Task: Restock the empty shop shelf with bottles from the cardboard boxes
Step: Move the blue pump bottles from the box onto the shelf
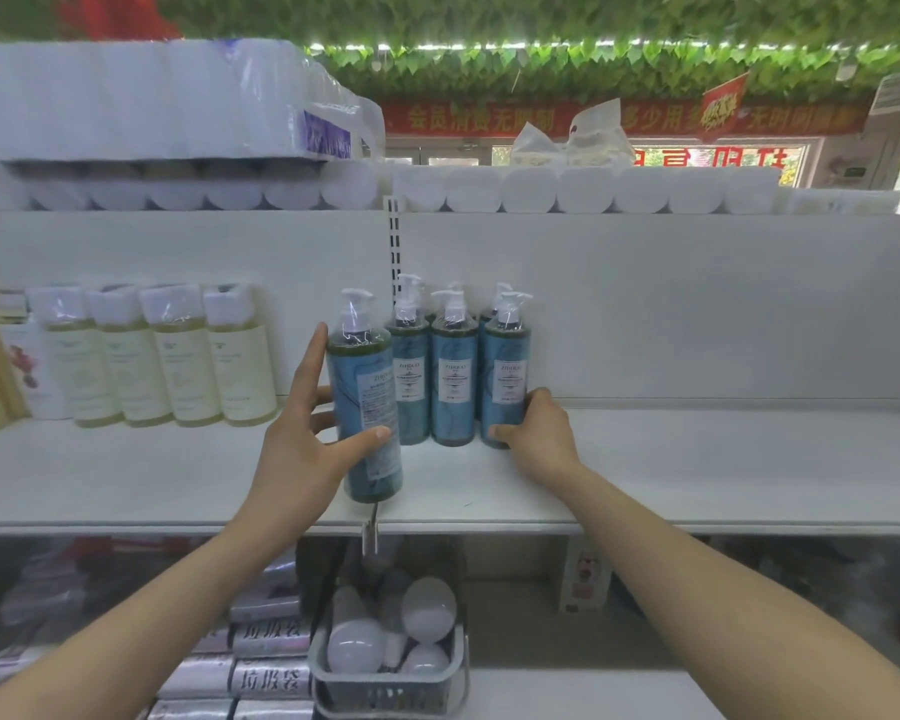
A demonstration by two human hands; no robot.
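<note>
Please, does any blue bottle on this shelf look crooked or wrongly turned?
Yes. The front bottle gripped by the left hand leans slightly, its label turned sideways, forward of the row. The shelved blue bottles stand upright, labels facing front. The right hand grips the upright end bottle. Nothing looks spilled.

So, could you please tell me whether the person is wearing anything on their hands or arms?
Nothing shows. The left hand and right hand are bare: no gloves, rings, watch or bracelets in view. The left forearm and right forearm are uncovered down to the frame's edge, so no sleeve is visible.
</note>
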